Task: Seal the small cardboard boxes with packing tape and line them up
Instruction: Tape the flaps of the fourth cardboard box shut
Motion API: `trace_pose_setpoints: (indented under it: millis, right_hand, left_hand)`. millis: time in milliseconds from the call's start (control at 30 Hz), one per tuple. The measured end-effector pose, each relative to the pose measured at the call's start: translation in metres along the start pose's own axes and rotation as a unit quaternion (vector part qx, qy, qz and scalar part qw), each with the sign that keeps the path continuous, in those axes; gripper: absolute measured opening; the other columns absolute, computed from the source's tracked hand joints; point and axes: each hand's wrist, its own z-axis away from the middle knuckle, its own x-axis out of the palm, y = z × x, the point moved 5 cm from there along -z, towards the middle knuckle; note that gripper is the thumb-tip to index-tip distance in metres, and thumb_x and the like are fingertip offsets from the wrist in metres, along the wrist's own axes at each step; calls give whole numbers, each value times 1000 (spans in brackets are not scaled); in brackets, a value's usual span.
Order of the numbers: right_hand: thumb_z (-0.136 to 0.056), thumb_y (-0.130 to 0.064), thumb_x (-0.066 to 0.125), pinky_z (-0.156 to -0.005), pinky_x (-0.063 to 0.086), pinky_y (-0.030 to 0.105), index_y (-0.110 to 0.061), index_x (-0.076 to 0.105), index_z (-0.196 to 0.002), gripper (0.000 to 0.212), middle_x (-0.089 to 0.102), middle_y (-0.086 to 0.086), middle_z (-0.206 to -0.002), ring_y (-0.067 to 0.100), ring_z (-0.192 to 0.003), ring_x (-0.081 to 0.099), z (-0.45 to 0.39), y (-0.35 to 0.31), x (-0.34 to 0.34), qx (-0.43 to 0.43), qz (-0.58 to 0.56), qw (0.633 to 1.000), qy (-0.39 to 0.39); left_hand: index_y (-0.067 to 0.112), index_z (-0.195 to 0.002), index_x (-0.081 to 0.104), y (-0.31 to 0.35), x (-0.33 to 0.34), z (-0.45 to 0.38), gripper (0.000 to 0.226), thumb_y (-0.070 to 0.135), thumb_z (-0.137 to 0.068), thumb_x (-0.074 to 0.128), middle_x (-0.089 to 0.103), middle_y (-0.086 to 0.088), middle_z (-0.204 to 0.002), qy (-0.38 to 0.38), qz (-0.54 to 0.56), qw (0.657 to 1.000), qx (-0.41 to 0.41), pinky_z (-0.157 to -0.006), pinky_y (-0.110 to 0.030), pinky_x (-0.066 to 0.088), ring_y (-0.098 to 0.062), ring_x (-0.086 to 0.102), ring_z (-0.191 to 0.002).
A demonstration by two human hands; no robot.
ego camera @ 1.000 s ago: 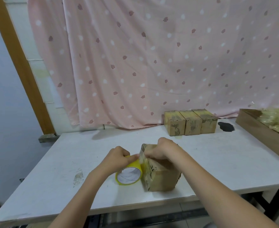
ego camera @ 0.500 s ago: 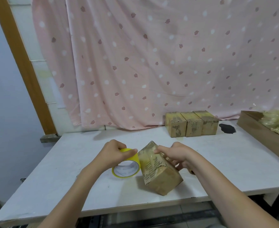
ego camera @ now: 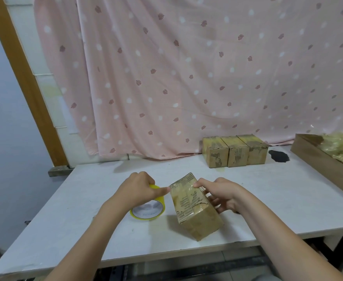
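A small cardboard box (ego camera: 195,211) lies tilted on the white table (ego camera: 278,199), its taped face turned up toward me. My right hand (ego camera: 221,194) holds it from the right, thumb on the upper edge and fingers along the far side. My left hand (ego camera: 138,189) grips a yellow roll of packing tape (ego camera: 148,209) that stands just left of the box, with the thumb stretched toward the box's top corner. Three taped boxes (ego camera: 235,154) stand side by side in a row at the back of the table.
A wooden tray (ego camera: 320,157) filled with pale yellowish packing filler sits at the right edge. A dark stain (ego camera: 279,156) marks the table beside the row. A pink patterned curtain (ego camera: 186,78) hangs behind, and a wooden post (ego camera: 25,84) stands at left.
The box has been tipped from upright onto a slant and turned, its taped face now up. My right hand slid from the top to the box's right side. The tape roll stayed beside it.
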Motion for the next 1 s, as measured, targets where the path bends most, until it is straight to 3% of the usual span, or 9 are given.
trace_pose_setpoints:
  millis: [333, 467, 633, 733, 767, 800, 833, 933, 1000]
  right_hand:
    - [-80, -41, 73, -80, 60, 47, 2, 59, -108, 53, 71, 20, -91, 33, -77, 68, -1, 7, -2, 8, -34, 999, -26]
    - [-66, -42, 74, -78, 61, 41, 0, 59, -113, 64, 73, 21, -101, 32, -80, 72, -1, 4, -9, 0, -18, 1000, -5]
    - [-83, -33, 64, -74, 45, 33, -13, 68, -109, 33, 65, 9, -107, 26, -88, 59, 5, -3, -15, -60, 69, 993, 75]
    - [-96, -19, 50, -98, 43, 30, -18, 46, -145, 49, 52, 4, -141, 24, -127, 51, 24, -18, -2, -196, 259, 928, 181]
    - [-97, -16, 45, -106, 40, 32, -18, 45, -145, 48, 48, 2, -145, 24, -134, 45, 30, -21, 9, -247, 318, 895, 192]
    - [-99, -17, 41, -111, 36, 35, -15, 46, -143, 44, 46, 3, -147, 26, -139, 39, 32, -20, 22, -273, 361, 873, 179]
    - [-101, -24, 37, -114, 32, 38, -12, 44, -142, 43, 43, 4, -149, 27, -143, 32, 31, -16, 33, -282, 401, 858, 156]
    - [-104, -47, 26, -123, 12, 37, -10, 32, -152, 61, 23, 5, -162, 21, -151, 13, 28, -6, 45, -253, 471, 836, 126]
    - [-103, -48, 29, -122, 15, 39, -10, 49, -140, 57, 30, 8, -159, 22, -149, 20, 30, -11, 41, -241, 448, 850, 136]
  left_hand:
    - [20, -56, 22, 1, 19, -5, 73, 77, -73, 64, 18, 6, -52, -66, -12, 998, -18, -53, -30, 16, -17, 21, -51]
    - [18, -64, 39, 3, 32, -9, 67, 82, -72, 60, 34, 2, -58, -67, -27, 997, -17, -57, -30, 28, -18, 34, -57]
    - [20, -56, 23, 15, 43, -13, 72, 78, -76, 60, 18, 5, -52, -63, -5, 998, -3, -55, -32, 18, -18, 22, -52]
    - [19, -56, 26, 21, 44, -14, 70, 77, -78, 58, 18, 11, -58, -61, -20, 998, 2, -53, -34, 25, -22, 28, -49]
    - [4, -60, 43, 22, 44, -14, 77, 77, -79, 58, 32, -7, -48, -60, -27, 998, -2, -53, -36, 31, -25, 36, -49]
    - [1, -89, 41, 22, 44, -15, 77, 76, -80, 58, 54, -16, -78, -57, -32, 998, -2, -54, -37, 35, -28, 41, -53]
    - [3, -62, 41, 22, 43, -14, 76, 75, -81, 58, 38, -16, -55, -50, -31, 998, 1, -54, -36, 32, -30, 42, -55]
    - [17, -53, 24, 18, 46, -12, 70, 70, -83, 59, 19, -2, -51, -46, -1, 999, 21, -56, -32, 20, -23, 25, -53]
    - [20, -56, 20, 17, 49, -11, 69, 69, -83, 61, 17, 3, -52, -45, 41, 998, 17, -54, -32, 19, -16, 22, -53]
